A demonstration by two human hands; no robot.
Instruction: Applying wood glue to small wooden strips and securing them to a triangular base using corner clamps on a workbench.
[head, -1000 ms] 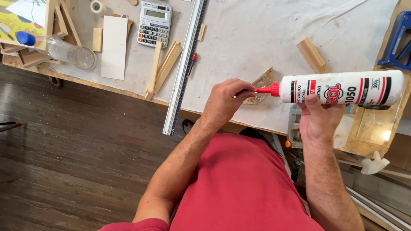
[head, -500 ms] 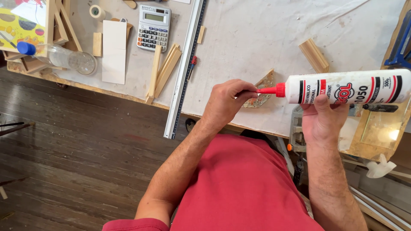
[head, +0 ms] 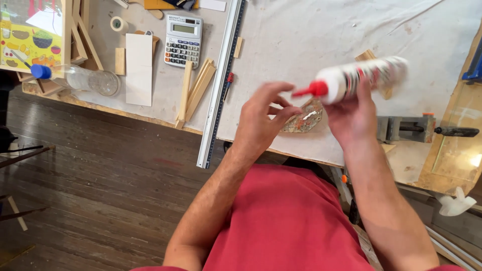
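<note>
Right hand [head: 351, 118] fingers are wrapped tight around a white glue bottle [head: 364, 78], blurred, its red nozzle [head: 307, 91] pointed toward the left hand [head: 263, 118]. Left fingers are spread apart, nothing gripped, held just beside the nozzle tip. Under both hands a small glue-smeared wood piece [head: 304, 119] is seen on the white sheet [head: 311, 35]. Further left lie a long metal ruler [head: 221, 85], wood strips [head: 196, 88] and a calculator [head: 183, 40].

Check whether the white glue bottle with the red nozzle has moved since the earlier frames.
Yes: the white glue bottle has swung leftward, its base off the vise.
</note>
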